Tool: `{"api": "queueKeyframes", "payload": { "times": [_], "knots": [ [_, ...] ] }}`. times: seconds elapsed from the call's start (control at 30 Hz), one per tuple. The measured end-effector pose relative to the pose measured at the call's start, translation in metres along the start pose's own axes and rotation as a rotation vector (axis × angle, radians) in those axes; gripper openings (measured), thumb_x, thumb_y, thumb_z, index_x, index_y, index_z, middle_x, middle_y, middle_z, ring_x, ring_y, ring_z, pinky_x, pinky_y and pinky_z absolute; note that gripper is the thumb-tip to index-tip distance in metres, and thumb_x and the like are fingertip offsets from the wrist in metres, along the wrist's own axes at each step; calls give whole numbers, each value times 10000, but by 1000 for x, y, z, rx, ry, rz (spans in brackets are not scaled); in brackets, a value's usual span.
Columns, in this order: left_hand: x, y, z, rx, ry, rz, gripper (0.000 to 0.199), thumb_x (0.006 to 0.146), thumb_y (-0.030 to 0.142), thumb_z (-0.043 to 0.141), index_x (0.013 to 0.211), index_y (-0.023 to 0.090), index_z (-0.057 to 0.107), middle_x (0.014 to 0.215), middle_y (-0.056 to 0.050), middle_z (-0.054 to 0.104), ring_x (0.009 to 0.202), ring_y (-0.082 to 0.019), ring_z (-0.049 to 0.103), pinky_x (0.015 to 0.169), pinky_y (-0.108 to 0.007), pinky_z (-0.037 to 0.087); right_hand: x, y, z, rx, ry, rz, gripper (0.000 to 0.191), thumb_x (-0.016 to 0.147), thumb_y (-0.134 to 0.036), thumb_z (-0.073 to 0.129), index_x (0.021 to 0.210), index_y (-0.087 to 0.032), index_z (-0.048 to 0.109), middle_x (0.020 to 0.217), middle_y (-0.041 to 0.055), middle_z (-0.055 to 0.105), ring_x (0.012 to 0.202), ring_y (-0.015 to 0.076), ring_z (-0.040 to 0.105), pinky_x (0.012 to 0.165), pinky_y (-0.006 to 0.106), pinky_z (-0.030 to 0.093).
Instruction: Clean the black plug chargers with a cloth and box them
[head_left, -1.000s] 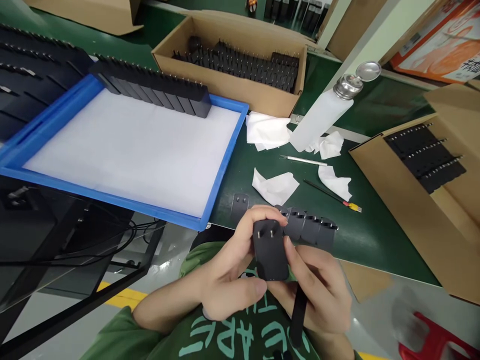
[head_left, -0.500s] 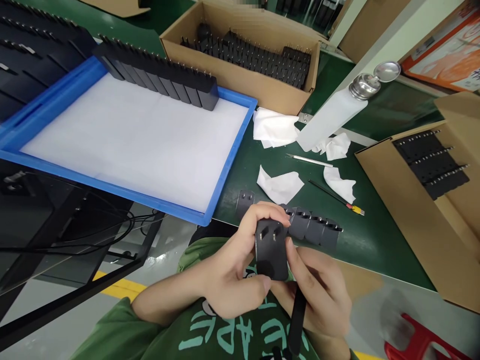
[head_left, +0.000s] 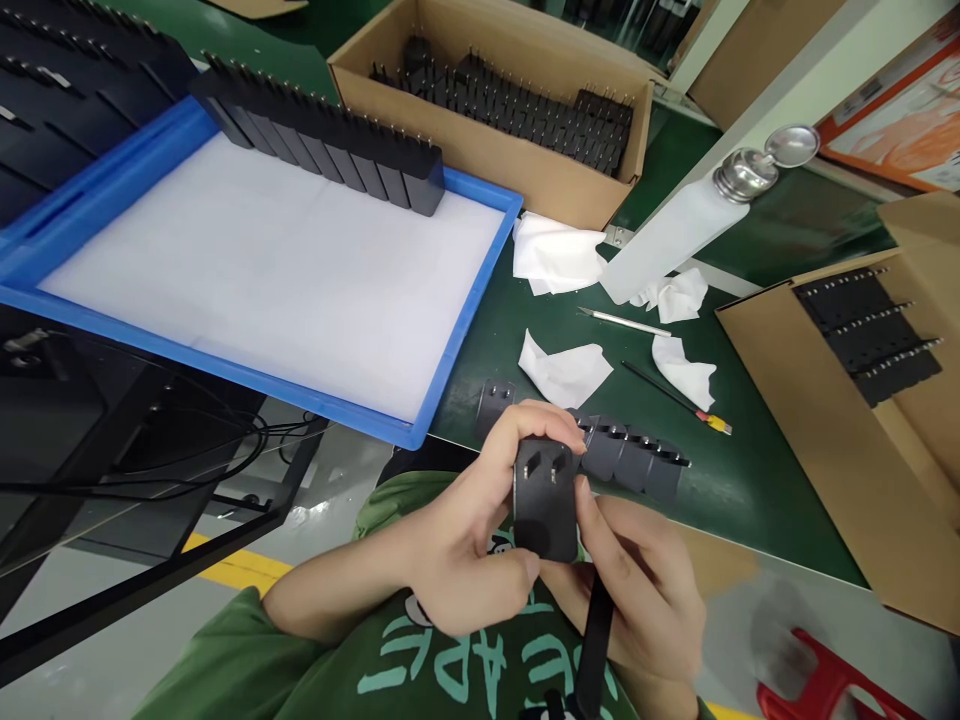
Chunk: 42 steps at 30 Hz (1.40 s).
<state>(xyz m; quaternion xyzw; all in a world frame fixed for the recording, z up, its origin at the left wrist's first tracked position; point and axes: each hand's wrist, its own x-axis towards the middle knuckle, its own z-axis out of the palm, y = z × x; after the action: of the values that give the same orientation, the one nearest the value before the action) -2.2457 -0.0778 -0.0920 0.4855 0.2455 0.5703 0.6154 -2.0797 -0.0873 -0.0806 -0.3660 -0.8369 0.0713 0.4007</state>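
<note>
In front of my chest, a black power adapter (head_left: 546,515) with two flat metal prongs faces up. My left hand (head_left: 480,530) is closed round it, fingers over the top edge and thumb at the lower left. The fingertips of my right hand (head_left: 637,570) press on its right edge. A black strip (head_left: 595,640) runs down by the right palm; I cannot tell whether it is held or worn. Just beyond the hands, a row of black adapters (head_left: 634,455) lies on the green table, with a single adapter (head_left: 495,400) to its left.
A blue tray (head_left: 420,425) with a white liner bears a row of adapters (head_left: 322,150). Behind stands a cardboard box (head_left: 487,150) of adapters; another box (head_left: 817,440) is at right. Between are white cloths (head_left: 566,372), a craft knife (head_left: 624,321), a cable (head_left: 667,388) and a pump bottle (head_left: 675,235).
The view has shifted slightly, so the table things sit a little differently in the picture. Both hands keep the same hold on the adapter.
</note>
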Motion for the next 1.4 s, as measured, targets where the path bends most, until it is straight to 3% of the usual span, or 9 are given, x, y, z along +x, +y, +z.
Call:
{"api": "queueKeyframes", "payload": {
  "times": [0.2,0.53,0.67,0.83,0.93,1.2,1.4],
  "knots": [
    [1,-1,-2,11,-12,25,647,654,178,590,1285,251,470,1194,-98,420,1238,-317,397,870,-401,451,-4,-2,-1,-11,-44,66,682,862,-122,734,1493,-175,480,940,53,607,801,135,617,660,242,569],
    [1,-1,-4,-3,-4,21,658,635,190,593,1279,268,481,1196,-90,425,1235,-318,401,930,-440,439,-1,-4,-2,2,-50,43,690,858,-108,734,1496,-171,476,937,58,611,793,143,617,628,254,569],
    [0,-1,-6,-5,-40,-5,663,620,175,569,1270,269,479,1218,-90,430,1239,-321,410,963,-464,430,-3,-6,-1,7,6,76,705,814,-82,769,1467,-169,517,940,52,609,796,141,617,636,251,563],
    [-2,0,0,-41,12,3,650,641,186,582,1278,268,482,1204,-91,412,1243,-320,397,909,-431,455,1,-2,-2,43,-53,24,687,860,-86,720,1497,-160,473,929,55,608,786,141,637,629,251,580],
    [-2,0,0,-42,14,-16,669,612,155,530,1271,261,484,1216,-92,406,1259,-324,391,895,-426,451,2,-1,-1,50,-13,20,672,859,-72,717,1485,-170,490,915,56,617,762,141,634,596,258,569],
    [1,-2,-12,4,-103,-15,740,546,149,524,1271,284,457,1216,-80,408,1248,-327,400,866,-415,448,-5,-3,2,20,37,54,673,818,-81,764,1447,-181,545,914,52,628,769,144,615,596,256,565],
    [2,0,-15,137,-125,-26,657,724,272,681,1318,284,401,1245,-107,399,1246,-343,416,872,-429,488,-8,1,7,51,60,78,628,841,-89,731,1439,-164,556,925,60,613,784,144,609,623,255,574]
  ]
}}
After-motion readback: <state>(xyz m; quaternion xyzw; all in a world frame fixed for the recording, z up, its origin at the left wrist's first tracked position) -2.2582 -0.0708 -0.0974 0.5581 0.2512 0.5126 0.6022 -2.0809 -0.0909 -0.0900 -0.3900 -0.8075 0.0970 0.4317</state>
